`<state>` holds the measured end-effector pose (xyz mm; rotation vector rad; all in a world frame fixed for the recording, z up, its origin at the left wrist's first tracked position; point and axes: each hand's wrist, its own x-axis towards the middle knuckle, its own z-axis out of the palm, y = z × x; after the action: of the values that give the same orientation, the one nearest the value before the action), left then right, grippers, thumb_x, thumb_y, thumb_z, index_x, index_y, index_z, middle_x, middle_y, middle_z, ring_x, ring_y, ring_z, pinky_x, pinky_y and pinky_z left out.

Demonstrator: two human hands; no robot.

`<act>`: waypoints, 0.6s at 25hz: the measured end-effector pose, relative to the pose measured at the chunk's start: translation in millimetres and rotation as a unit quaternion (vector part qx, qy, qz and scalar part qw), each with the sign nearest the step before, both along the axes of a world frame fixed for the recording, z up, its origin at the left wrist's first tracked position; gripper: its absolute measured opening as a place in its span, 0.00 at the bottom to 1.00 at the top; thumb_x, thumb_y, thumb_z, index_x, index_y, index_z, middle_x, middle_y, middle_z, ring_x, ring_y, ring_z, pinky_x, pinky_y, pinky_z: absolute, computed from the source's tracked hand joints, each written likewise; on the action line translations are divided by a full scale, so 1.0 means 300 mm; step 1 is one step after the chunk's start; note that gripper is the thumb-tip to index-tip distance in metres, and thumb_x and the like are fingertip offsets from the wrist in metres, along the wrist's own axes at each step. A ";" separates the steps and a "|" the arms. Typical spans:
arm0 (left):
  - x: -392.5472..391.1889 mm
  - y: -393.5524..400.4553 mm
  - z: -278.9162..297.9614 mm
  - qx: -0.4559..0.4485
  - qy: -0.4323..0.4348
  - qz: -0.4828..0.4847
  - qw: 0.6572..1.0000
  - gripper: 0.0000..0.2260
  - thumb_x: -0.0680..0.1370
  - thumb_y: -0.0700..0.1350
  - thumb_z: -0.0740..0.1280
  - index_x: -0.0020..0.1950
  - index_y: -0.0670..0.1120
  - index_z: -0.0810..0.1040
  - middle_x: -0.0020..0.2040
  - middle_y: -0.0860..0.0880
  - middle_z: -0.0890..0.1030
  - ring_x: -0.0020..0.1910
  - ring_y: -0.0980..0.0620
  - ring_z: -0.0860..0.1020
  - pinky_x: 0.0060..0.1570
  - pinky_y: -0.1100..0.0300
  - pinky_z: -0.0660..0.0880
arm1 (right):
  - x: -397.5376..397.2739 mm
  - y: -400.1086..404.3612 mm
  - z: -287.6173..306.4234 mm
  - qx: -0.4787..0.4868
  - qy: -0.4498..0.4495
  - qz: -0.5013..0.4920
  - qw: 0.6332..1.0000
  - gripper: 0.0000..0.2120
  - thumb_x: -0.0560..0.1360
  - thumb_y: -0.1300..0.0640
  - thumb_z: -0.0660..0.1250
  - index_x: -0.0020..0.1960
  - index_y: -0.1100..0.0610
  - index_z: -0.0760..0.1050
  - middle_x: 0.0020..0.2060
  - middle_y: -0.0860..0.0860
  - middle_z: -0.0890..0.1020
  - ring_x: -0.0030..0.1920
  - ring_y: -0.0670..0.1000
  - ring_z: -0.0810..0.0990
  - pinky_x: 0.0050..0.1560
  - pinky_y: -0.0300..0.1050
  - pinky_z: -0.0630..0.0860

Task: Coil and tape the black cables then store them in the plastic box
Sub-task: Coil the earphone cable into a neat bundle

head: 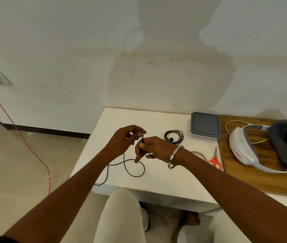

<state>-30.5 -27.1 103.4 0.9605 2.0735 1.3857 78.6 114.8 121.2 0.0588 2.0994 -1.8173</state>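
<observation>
head view: the right hand (154,148) pinches the end of the loose cable (134,168) above the white table (165,174), and the left hand (127,139) pinches the same strand just above it, the rest trailing in one loop to the front edge. judged step: coiling a second cable, since a coiled cable (173,137) already lies beside the closed box (205,125). next, wind the slack into loops, then take the tape (199,154) and scissors (215,160).
</observation>
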 end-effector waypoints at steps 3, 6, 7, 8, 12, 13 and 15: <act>0.024 -0.006 -0.033 0.066 -0.128 -0.014 0.990 0.10 0.76 0.44 0.64 0.48 0.55 0.83 0.44 0.45 0.81 0.46 0.45 0.78 0.48 0.50 0.74 | 0.001 -0.007 0.020 -0.158 -0.005 -0.052 0.986 0.14 0.81 0.55 0.54 0.43 0.55 0.75 0.41 0.54 0.79 0.48 0.55 0.81 0.57 0.57 0.70; 0.048 -0.010 -0.044 0.070 -0.141 -0.010 0.988 0.22 0.78 0.30 0.56 0.42 0.54 0.81 0.32 0.53 0.78 0.35 0.59 0.77 0.41 0.64 0.73 | -0.006 -0.009 0.035 -0.260 0.001 -0.083 0.962 0.13 0.81 0.58 0.54 0.44 0.58 0.75 0.40 0.57 0.77 0.48 0.62 0.78 0.60 0.65 0.70; 0.055 -0.011 -0.043 0.056 -0.138 0.001 0.989 0.20 0.78 0.30 0.56 0.40 0.51 0.78 0.31 0.54 0.76 0.33 0.60 0.75 0.38 0.65 0.72 | -0.008 -0.012 0.039 -0.294 0.006 -0.090 0.952 0.13 0.80 0.58 0.54 0.44 0.59 0.75 0.40 0.57 0.77 0.47 0.61 0.79 0.60 0.66 0.70; 0.060 -0.008 -0.044 0.041 -0.141 0.014 0.989 0.16 0.79 0.31 0.57 0.39 0.48 0.76 0.31 0.55 0.75 0.32 0.60 0.74 0.37 0.65 0.71 | -0.010 -0.017 0.048 -0.328 0.013 -0.101 0.939 0.13 0.80 0.59 0.53 0.43 0.60 0.74 0.39 0.56 0.77 0.45 0.60 0.80 0.60 0.67 0.70; 0.107 0.001 -0.069 -0.041 -0.139 -0.029 0.989 0.10 0.82 0.44 0.60 0.45 0.45 0.79 0.35 0.50 0.74 0.33 0.58 0.71 0.38 0.66 0.69 | -0.037 -0.015 0.090 -0.411 0.069 -0.197 0.888 0.13 0.81 0.60 0.51 0.42 0.59 0.71 0.39 0.55 0.77 0.44 0.58 0.81 0.62 0.67 0.68; 0.121 0.001 -0.081 -0.050 -0.147 -0.047 0.987 0.11 0.82 0.46 0.59 0.51 0.44 0.80 0.35 0.50 0.73 0.33 0.59 0.70 0.38 0.66 0.69 | -0.046 -0.009 0.100 -0.393 0.089 -0.222 0.888 0.14 0.81 0.60 0.51 0.43 0.58 0.72 0.39 0.54 0.78 0.45 0.57 0.82 0.62 0.65 0.68; 0.149 0.007 -0.094 -0.047 -0.149 -0.063 0.986 0.13 0.83 0.44 0.56 0.60 0.43 0.78 0.35 0.49 0.71 0.32 0.59 0.68 0.36 0.68 0.68 | -0.058 0.004 0.106 -0.322 0.119 -0.267 0.901 0.15 0.81 0.59 0.51 0.43 0.55 0.73 0.39 0.50 0.81 0.50 0.55 0.82 0.62 0.62 0.68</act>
<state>14.1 -24.9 75.1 0.7769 1.8070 1.2696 61.2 115.9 152.8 0.2743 1.5939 -2.9011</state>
